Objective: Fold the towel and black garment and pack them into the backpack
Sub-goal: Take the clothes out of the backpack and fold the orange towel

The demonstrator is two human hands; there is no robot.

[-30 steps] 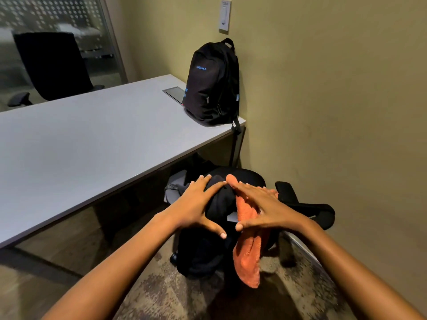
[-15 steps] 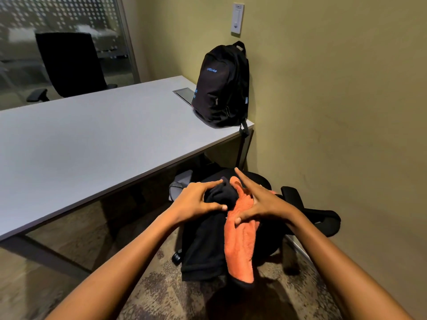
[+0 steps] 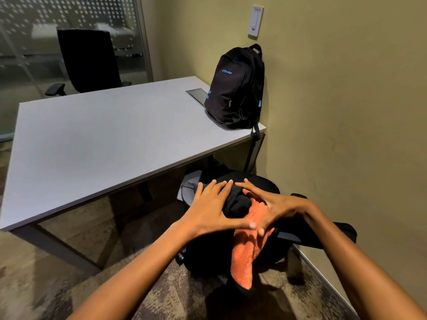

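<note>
Orange towel and black garment limp, light, draped over chair. Left hand, right hand pressing flat, fingers spread, nothing gripped. Best hold: pinch bunched top.

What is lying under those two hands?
Under the left hand and right hand lie a bunched black garment and an orange towel, draped over a black chair. The chair seat beneath is mostly covered.
</note>
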